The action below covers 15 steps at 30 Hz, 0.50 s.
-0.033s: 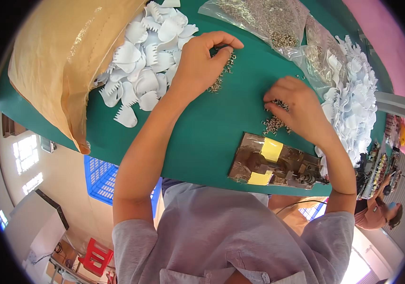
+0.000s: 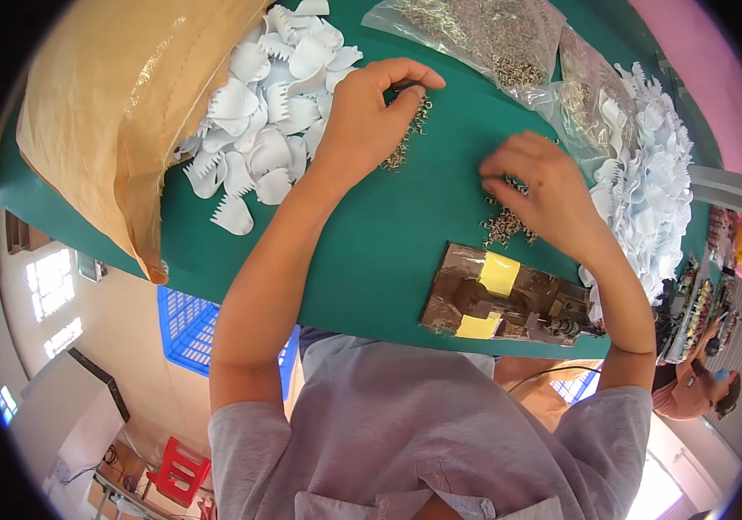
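My left hand [image 2: 366, 113] rests at the far middle of the green table, index finger stretched and thumb apart from it. Beside its thumb lies a small pile of tiny bent metal pieces [image 2: 399, 149], partly covered by the hand. My right hand [image 2: 537, 178] hovers with bent fingers over a second pile of the metal pieces [image 2: 506, 227]. Its thumb and fingers are apart, and the pile shows between them; the fingertips are slightly blurred. Just nearer than that pile sits a brown metal fixture [image 2: 522, 303] with yellow tape across it.
White curved plastic pieces with toothed edges [image 2: 268, 149] spill from a tan sack [image 2: 132, 113] at left. More white pieces [image 2: 648, 191] are heaped at right. Clear bags of metal pieces [image 2: 483, 39] lie at the back. A blue crate [image 2: 187, 325] stands below the table edge.
My right hand has lifted slightly away from its pile, its fingers shifting a little toward the far side. My left hand stays in place.
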Each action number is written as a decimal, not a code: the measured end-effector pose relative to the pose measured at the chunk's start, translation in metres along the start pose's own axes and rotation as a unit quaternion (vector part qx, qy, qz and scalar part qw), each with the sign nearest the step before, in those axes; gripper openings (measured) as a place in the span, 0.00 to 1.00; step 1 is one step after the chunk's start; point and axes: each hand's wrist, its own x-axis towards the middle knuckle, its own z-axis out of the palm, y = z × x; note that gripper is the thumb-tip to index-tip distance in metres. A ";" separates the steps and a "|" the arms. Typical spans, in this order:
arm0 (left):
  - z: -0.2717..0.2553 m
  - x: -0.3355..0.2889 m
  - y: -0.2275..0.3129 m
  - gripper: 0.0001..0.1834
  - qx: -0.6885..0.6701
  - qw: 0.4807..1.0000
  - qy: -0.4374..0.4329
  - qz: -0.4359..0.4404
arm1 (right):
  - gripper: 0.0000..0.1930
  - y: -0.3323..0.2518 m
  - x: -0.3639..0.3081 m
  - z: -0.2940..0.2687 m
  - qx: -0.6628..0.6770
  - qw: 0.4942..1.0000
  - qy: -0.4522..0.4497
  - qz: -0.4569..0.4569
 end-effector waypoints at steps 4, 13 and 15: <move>0.003 0.000 0.001 0.15 -0.037 0.999 0.018 -0.014 | 0.10 -0.003 0.038 0.025 0.071 0.985 0.151 -0.031; 0.001 -0.002 -0.001 0.17 0.006 1.000 -0.012 -0.021 | 0.09 -0.004 0.056 0.041 0.081 0.986 0.139 -0.047; 0.002 -0.004 -0.002 0.16 0.016 1.000 -0.009 -0.010 | 0.09 -0.004 0.048 0.038 0.088 0.988 0.117 -0.045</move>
